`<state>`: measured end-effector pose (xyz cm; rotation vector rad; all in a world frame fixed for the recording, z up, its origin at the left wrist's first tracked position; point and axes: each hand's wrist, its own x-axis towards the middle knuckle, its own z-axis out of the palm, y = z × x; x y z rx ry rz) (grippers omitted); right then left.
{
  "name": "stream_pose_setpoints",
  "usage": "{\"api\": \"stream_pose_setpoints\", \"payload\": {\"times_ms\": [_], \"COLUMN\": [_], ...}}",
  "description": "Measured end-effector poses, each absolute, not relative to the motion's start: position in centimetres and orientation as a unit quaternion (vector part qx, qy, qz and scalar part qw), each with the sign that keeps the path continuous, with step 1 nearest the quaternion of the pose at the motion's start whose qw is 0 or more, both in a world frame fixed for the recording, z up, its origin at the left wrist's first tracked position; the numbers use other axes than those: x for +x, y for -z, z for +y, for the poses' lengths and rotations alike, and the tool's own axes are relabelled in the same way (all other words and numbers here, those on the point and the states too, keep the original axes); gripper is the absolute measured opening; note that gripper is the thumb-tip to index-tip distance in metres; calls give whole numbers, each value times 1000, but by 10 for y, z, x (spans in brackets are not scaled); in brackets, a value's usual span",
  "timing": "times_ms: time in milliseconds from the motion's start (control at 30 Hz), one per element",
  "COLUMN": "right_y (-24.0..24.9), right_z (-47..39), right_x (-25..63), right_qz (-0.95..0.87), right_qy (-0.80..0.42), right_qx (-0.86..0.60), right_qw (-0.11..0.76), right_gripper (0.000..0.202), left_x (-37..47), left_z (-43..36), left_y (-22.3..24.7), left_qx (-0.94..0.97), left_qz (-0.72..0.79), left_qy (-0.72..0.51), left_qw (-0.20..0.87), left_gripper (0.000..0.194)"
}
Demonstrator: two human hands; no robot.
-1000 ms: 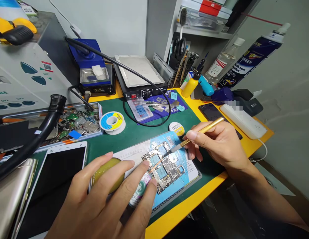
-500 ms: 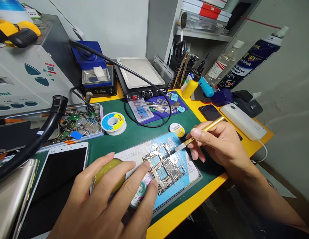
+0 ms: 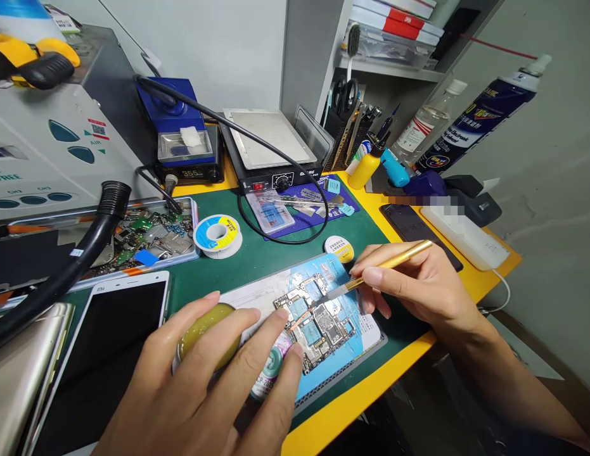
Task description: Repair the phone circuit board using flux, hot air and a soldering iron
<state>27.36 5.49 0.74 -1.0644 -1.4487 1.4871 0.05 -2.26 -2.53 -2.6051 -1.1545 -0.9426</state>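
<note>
My left hand point(image 3: 218, 380) comes from the bottom, its fingers curled over a small white-and-purple spool of desoldering braid point(image 3: 270, 364) and reaching past a jar of olive-green paste point(image 3: 206, 332). Two fingertips touch or hover at the edge of a phone logic board point(image 3: 326, 323); the thumb is hidden. A thin copper-coloured strip point(image 3: 301, 318) lies across the board. My right hand point(image 3: 418, 278) pinches a pen-shaped, gold-handled tool point(image 3: 394, 256) with a silver collar. Its dark tip meets the board's middle; whether bristles or blade, I cannot tell. Under the board lies a blue-and-white mat point(image 3: 280, 288).
A solder wire reel point(image 3: 217, 235) and round tin point(image 3: 339, 249) sit behind the mat. At left are a white phone point(image 3: 118, 354), a tray of scrap boards point(image 3: 194, 253) and a black hose point(image 3: 80, 253). A hot plate point(image 3: 270, 139) stands at the back, crossed by a black cable.
My right hand and the gold-handled tool have shifted slightly left and down, with the tool held a little flatter. My left hand keeps its place on the spool.
</note>
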Motion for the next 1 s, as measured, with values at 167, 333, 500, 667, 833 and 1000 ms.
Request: {"api": "stream_pose_setpoints", "payload": {"times_ms": [167, 333, 500, 667, 833, 1000], "right_y": [-3, -1, 0, -1, -4, 1], "right_z": [50, 49, 53, 54, 52, 42], "right_x": [280, 282, 284, 284, 280, 278], "right_qz": [-564, -563, -563, -527, -493, -530], "right_qy": [-590, -596, -608, -635, -639, -595], "right_qx": [-421, -415, -401, -411, -420, -405], "right_qw": [395, 394, 390, 386, 415, 449], "right_gripper": [8, 8, 10, 11, 11, 6], "left_x": [1, 4, 5, 5, 5, 2], "left_z": [-22, -24, -24, -24, -26, -25], "left_y": [27, 26, 25, 25, 25, 29], "left_qx": [-867, -856, -854, -854, -855, -862], "left_qz": [-381, -394, -397, -397, -407, -394], "left_qy": [313, 328, 329, 330, 317, 313], "left_qw": [74, 69, 68, 66, 49, 61], "left_gripper": [22, 22, 23, 21, 20, 21]}}
